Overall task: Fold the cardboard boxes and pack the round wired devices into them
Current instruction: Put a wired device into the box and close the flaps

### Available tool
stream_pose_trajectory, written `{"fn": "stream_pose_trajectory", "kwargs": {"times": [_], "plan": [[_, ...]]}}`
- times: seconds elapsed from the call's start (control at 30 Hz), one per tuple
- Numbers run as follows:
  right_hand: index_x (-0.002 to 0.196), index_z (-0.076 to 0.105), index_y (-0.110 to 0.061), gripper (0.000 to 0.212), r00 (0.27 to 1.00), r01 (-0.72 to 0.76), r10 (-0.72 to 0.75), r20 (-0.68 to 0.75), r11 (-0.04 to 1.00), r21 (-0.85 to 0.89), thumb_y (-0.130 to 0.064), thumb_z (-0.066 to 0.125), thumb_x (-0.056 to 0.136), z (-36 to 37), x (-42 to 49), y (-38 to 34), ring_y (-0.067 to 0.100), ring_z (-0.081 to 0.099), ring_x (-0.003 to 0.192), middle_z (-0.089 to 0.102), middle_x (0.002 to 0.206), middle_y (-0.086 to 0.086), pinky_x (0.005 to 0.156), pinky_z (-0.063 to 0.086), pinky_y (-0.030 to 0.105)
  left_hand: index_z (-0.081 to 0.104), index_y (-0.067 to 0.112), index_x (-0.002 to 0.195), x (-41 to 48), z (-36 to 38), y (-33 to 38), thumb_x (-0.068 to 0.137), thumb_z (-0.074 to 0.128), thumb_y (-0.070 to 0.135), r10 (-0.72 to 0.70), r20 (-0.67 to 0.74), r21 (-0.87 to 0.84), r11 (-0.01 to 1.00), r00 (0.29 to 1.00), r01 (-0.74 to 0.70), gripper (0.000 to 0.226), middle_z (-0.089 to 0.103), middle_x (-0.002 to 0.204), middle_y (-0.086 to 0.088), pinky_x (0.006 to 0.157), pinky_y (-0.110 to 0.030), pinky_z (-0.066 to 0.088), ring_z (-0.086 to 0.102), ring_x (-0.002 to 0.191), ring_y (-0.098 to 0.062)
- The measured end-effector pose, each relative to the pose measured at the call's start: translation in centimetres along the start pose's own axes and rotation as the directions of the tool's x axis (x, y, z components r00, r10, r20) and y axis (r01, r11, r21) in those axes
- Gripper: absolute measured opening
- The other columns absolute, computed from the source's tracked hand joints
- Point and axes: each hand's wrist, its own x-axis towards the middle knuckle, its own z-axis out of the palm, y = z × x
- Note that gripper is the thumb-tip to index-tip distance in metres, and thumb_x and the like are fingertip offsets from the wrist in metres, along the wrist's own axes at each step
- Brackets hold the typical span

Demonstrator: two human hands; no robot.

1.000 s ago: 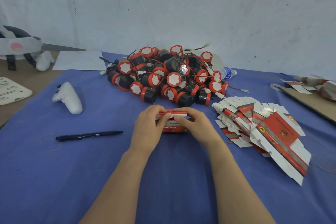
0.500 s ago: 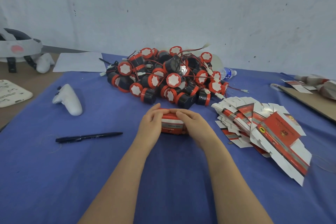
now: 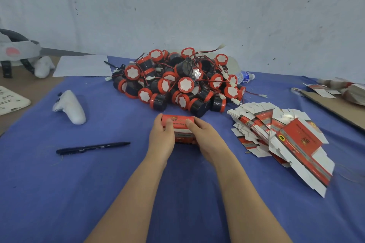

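Both hands [image 3: 162, 140] gripping closed red box [image 3: 180, 126], contents hidden

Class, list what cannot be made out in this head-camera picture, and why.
Head view: inside of the small red cardboard box, hidden by its walls, the left hand and right hand.
Head view: clear plastic bottle, mostly behind the pile of round black-and-red wired devices.
Head view: white headset, cut off by the left edge.
Head view: print on the flat red-and-white box blanks, blurred.
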Motion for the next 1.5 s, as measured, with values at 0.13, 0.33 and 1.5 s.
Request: {"fn": "stream_pose_trajectory", "kwargs": {"times": [0.13, 0.33, 1.5], "plan": [[0.113, 0.061, -0.02, 0.02, 0.999, -0.004, 0.003, 0.043, 0.999, 0.038, -0.025, 0.046, 0.1, -0.3, -0.2, -0.1, 0.023, 0.061, 0.109, 0.066, 0.115, 0.006, 0.098, 0.049, 0.039, 0.012, 0.021, 0.154, -0.1, -0.1, 0.1, 0.103, 0.039, 0.023, 0.019, 0.011, 0.038, 0.999, 1.0, -0.019, 0.058, 0.03, 0.154, -0.002, 0.096, -0.026, 0.035, 0.039, 0.134, -0.02], [0.114, 0.063, -0.01, 0.025, 1.0, -0.017, 0.017, 0.004, 0.999, 0.033, -0.026, 0.051, 0.099, -0.3, -0.8, 0.1, 0.025, 0.063, 0.108, 0.068, 0.113, 0.009, 0.098, 0.049, 0.04, 0.039, 0.015, 0.141, 0.0, -0.4, 0.0, 0.104, 0.036, 0.021, 0.04, 0.074, 0.199, 0.978, 0.996, -0.054, 0.037, 0.053, 0.134, -0.006, 0.088, -0.026, 0.039, 0.052, 0.114, -0.019], [0.143, 0.036, -0.01, 0.044, -0.141, -0.413, -0.156, -0.978, 0.907, -0.086, -0.025, 0.038, 0.101, -35.5, -41.5, -9.8, 0.029, 0.032, 0.138, 0.04, 0.147, 0.013, 0.111, 0.023, 0.032, 0.02, 0.017, 0.153, -39.5, 35.6, 17.0, 0.103, 0.033, 0.037, 0.326, 0.927, -0.232, 0.886, 0.184, -0.401, 0.055, 0.031, 0.155, -0.005, 0.116, -0.033, 0.024, 0.029, 0.143, -0.022]]}}
